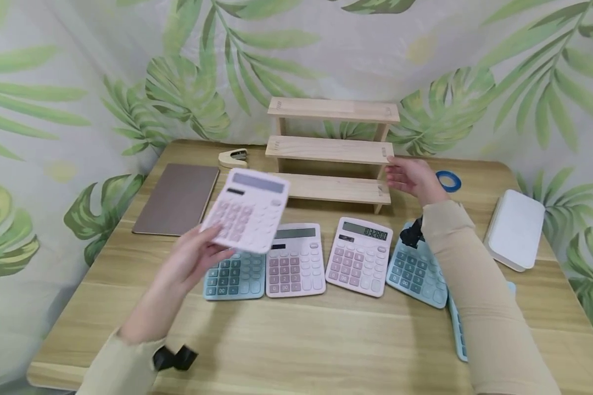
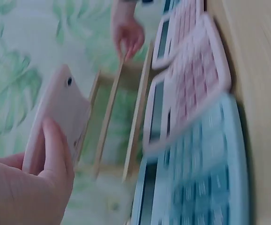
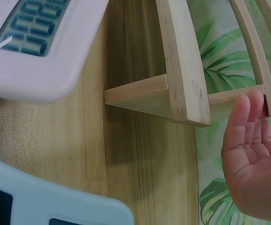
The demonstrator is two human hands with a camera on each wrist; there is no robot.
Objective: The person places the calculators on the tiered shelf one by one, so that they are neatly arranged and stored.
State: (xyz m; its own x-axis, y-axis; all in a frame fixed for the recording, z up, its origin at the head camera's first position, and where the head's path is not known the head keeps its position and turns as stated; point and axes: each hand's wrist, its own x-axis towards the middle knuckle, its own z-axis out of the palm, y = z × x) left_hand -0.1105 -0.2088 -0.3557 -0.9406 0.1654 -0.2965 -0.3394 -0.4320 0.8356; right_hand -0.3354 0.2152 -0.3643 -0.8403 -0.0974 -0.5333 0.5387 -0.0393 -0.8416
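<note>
In the head view, the left hand [image 1: 190, 257] grips a pink calculator [image 1: 249, 211] above the table [image 1: 336, 348]; it hides part of a blue calculator [image 1: 234, 280]. The right hand [image 1: 412, 176] pinches the wooden shelf [image 1: 328, 149] at the right end, near a tape roll [image 1: 456, 182]. A notebook [image 1: 178, 198], a stapler [image 1: 231, 159] and a white case [image 1: 516, 227] lie around. From the left wrist, the pink calculator shows its back. From the right wrist, the pinched part is the middle board [image 3: 253, 47].

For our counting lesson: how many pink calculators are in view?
3: one pink calculator in the left grip, another on the table between a blue calculator and the third. The right sleeve might hide others.
</note>
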